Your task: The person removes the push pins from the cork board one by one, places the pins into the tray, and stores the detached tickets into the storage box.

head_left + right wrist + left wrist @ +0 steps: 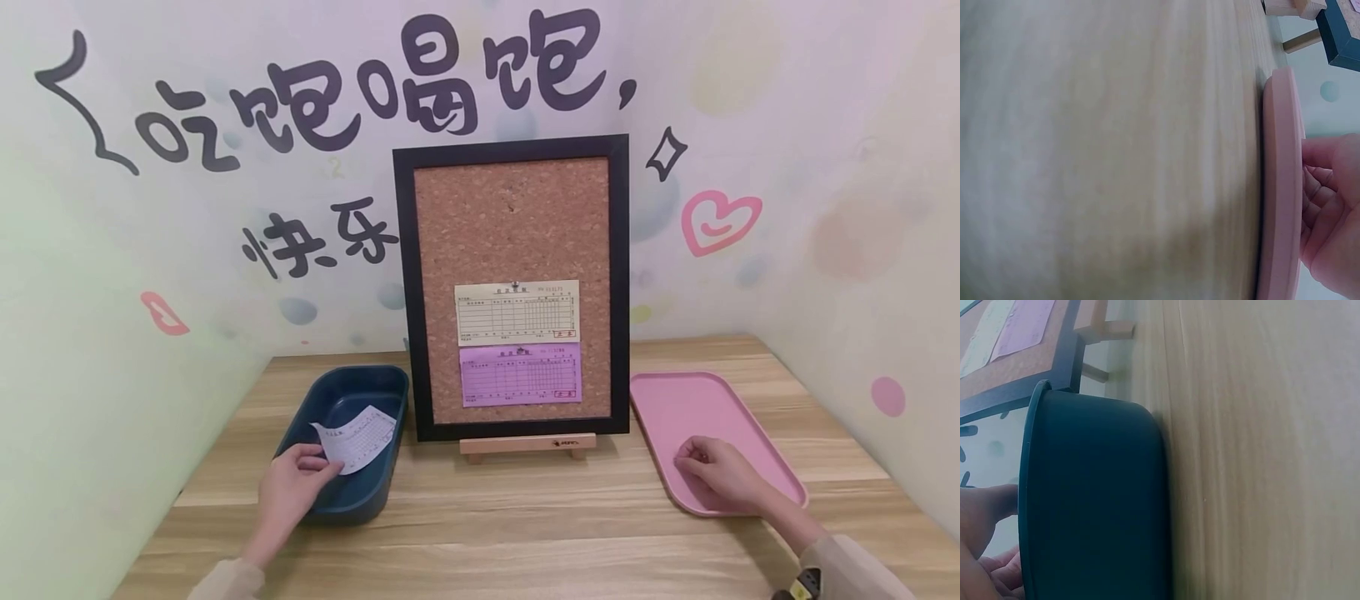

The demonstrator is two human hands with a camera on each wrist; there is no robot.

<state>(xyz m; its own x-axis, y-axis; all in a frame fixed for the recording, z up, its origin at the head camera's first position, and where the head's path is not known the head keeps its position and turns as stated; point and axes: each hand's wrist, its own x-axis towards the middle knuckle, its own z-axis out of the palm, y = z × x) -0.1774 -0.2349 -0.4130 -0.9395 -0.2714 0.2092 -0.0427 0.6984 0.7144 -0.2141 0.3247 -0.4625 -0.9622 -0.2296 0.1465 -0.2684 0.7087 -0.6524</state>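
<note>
In the head view my left hand (294,482) pinches a white printed receipt slip (358,439) by its near left corner, thumb on top. The slip bends upward inside the dark blue plastic basin (347,500). The left wrist view has the basin's side wall (1094,494) hiding the slip and fingertips. Over the pink tray (716,400), my right hand (716,473) has its fingers curled in toward the thumb. Part of that right hand (1335,206) shows behind the tray's rim in the right wrist view. Whether its hidden fingertips hold anything small cannot be seen.
Between basin and tray, a black-framed cork board (513,225) stands on a small wooden easel (528,444). A cream receipt (517,315) and a purple receipt (521,377) are pinned low on it. The wooden table (517,525) meets decorated walls.
</note>
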